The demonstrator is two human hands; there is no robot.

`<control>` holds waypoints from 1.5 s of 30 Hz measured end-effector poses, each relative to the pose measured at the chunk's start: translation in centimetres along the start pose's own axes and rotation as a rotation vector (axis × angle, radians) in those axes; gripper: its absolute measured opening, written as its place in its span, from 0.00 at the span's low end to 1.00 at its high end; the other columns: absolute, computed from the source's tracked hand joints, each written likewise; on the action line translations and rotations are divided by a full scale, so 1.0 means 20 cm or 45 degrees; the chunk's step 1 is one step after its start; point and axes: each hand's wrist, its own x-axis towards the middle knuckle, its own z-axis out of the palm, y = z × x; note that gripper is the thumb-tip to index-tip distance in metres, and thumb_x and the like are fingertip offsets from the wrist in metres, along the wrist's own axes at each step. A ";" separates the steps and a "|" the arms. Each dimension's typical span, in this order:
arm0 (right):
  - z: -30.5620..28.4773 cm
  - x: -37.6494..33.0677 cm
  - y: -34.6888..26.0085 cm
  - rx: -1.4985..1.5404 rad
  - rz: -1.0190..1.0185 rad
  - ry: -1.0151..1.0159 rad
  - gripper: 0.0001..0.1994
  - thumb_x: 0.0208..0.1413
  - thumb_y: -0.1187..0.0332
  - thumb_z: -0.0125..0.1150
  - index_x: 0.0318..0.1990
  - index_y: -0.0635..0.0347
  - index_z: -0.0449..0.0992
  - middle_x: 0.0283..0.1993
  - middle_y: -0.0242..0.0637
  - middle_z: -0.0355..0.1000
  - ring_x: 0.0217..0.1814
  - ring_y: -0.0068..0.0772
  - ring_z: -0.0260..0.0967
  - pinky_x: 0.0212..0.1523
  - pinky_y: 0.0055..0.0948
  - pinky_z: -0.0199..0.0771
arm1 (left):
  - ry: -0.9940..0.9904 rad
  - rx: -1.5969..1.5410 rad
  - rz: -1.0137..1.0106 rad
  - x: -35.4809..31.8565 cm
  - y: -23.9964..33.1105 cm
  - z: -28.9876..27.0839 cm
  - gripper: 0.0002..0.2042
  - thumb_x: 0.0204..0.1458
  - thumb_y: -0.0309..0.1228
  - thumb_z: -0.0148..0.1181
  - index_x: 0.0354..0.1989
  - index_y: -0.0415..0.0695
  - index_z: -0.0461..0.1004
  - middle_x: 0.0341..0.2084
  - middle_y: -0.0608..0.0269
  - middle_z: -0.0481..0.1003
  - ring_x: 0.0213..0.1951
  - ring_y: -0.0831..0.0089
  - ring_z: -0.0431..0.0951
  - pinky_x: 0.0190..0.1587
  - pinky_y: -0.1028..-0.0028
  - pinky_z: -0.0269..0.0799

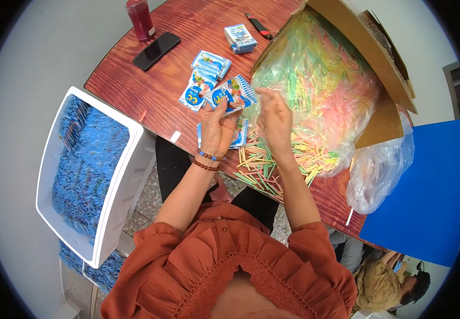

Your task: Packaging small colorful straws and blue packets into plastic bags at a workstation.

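My left hand (215, 132) grips a small blue and white printed packet (240, 93), with the thumb over its front. Close to the packet's right corner is my right hand (276, 119), its fingers curled in and thumb and forefinger drawn together. Whether anything is pinched there is hidden. Several similar packets (195, 94) lie overlapping just beyond the left hand, and another packet (243, 134) lies partly hidden under it. Loose thin sticks (259, 166) in pink, yellow and green spread over the table below my right hand.
A cardboard box (347, 24) lies tipped, its clear bag (315, 58) full of sticks. Around are a phone (156, 51), red-lidded jar (140, 20), small boxes (240, 37), cutter (259, 26), and white bin (118, 191) of blue packets. Another person (381, 284) sits lower right.
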 end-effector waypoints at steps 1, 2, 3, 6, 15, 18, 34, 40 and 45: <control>0.07 0.02 0.03 0.007 0.006 -0.009 0.13 0.65 0.65 0.51 0.49 0.64 0.71 0.26 0.22 0.63 0.23 0.14 0.57 0.28 0.16 0.64 | 0.041 0.074 0.089 0.00 0.03 -0.01 0.11 0.58 0.28 0.57 0.48 0.41 0.72 0.44 0.58 0.77 0.43 0.68 0.78 0.50 0.65 0.75; 0.15 0.06 0.06 -0.073 -0.029 -0.079 0.12 0.64 0.65 0.53 0.47 0.64 0.72 0.28 0.23 0.66 0.22 0.13 0.58 0.26 0.17 0.61 | 0.080 0.147 0.175 0.00 0.06 -0.02 0.10 0.58 0.26 0.57 0.47 0.40 0.72 0.42 0.58 0.77 0.41 0.69 0.79 0.47 0.67 0.77; 0.19 0.10 0.08 -0.151 -0.065 -0.149 0.11 0.62 0.66 0.55 0.45 0.64 0.74 0.29 0.24 0.69 0.22 0.13 0.59 0.23 0.18 0.59 | 0.120 0.221 0.262 0.00 0.09 -0.03 0.09 0.58 0.24 0.56 0.46 0.39 0.72 0.41 0.59 0.78 0.40 0.70 0.79 0.44 0.70 0.78; 0.26 0.22 0.14 -0.357 -0.004 -0.280 0.09 0.58 0.67 0.59 0.34 0.65 0.77 0.26 0.26 0.72 0.26 0.13 0.62 0.23 0.22 0.59 | 0.278 0.397 0.381 0.00 0.19 -0.09 0.12 0.58 0.25 0.57 0.49 0.38 0.69 0.39 0.61 0.77 0.38 0.74 0.78 0.41 0.75 0.76; 0.40 0.51 0.36 -1.307 -0.065 -0.355 0.18 0.54 0.53 0.59 0.40 0.61 0.78 0.38 0.47 0.78 0.43 0.48 0.76 0.42 0.47 0.71 | 0.296 2.449 0.497 -0.16 0.31 -0.25 0.14 0.48 0.36 0.67 0.40 0.44 0.74 0.30 0.64 0.75 0.38 0.70 0.72 0.46 0.65 0.60; 0.39 0.50 0.35 -1.348 -0.138 -0.319 0.19 0.55 0.53 0.59 0.44 0.61 0.76 0.40 0.48 0.78 0.44 0.49 0.76 0.43 0.48 0.72 | 0.285 2.649 0.540 -0.18 0.27 -0.18 0.17 0.43 0.41 0.70 0.37 0.48 0.74 0.32 0.65 0.73 0.40 0.63 0.70 0.46 0.61 0.54; -0.58 -0.29 0.19 -1.721 -0.320 0.009 0.09 0.54 0.64 0.60 0.33 0.61 0.74 0.33 0.41 0.70 0.37 0.44 0.70 0.36 0.37 0.68 | 0.188 2.724 0.628 -0.10 0.21 -0.23 0.14 0.45 0.39 0.68 0.33 0.43 0.76 0.33 0.62 0.74 0.42 0.62 0.70 0.46 0.59 0.52; -0.20 -0.22 0.15 -0.367 0.109 -0.001 0.06 0.57 0.71 0.59 0.37 0.64 0.74 0.37 0.34 0.72 0.37 0.26 0.70 0.38 0.26 0.69 | -0.027 2.178 0.605 -0.12 0.23 -0.16 0.08 0.48 0.29 0.67 0.30 0.42 0.72 0.27 0.64 0.74 0.29 0.70 0.72 0.35 0.71 0.62; -0.10 -0.19 0.30 0.070 0.241 -0.179 0.05 0.57 0.74 0.61 0.39 0.63 0.73 0.36 0.29 0.73 0.35 0.14 0.67 0.34 0.17 0.67 | -0.052 1.303 0.139 -0.16 0.19 -0.01 0.05 0.56 0.25 0.61 0.37 0.41 0.72 0.30 0.72 0.75 0.30 0.88 0.71 0.31 0.86 0.66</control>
